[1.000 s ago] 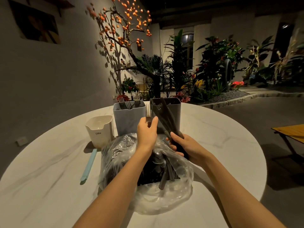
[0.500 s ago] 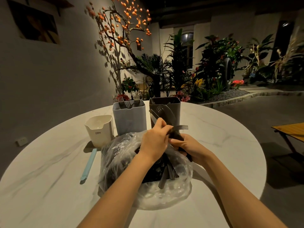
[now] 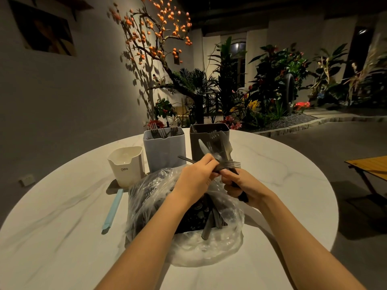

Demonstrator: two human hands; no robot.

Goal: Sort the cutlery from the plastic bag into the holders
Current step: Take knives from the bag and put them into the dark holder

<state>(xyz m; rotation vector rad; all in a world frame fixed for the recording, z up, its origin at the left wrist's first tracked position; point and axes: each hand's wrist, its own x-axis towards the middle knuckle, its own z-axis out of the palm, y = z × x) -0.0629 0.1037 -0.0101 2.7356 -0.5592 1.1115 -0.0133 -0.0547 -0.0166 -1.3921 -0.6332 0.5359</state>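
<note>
Forks and knives bunch in the right hand (image 3: 244,186), closed round their handles over the plastic bag (image 3: 188,245); left hand (image 3: 195,176) pinches one fork (image 3: 231,164), probably. Loose bundle could slip before reaching the holders (image 3: 165,151).

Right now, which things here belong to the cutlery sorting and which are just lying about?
Job: plastic bag, fork, bundle of cutlery, white holder, blue-grey holder, dark holder.
Lying about: light blue stick, plants.

A pale blue stick (image 3: 112,210) lies on the round marble table (image 3: 62,237).
</note>
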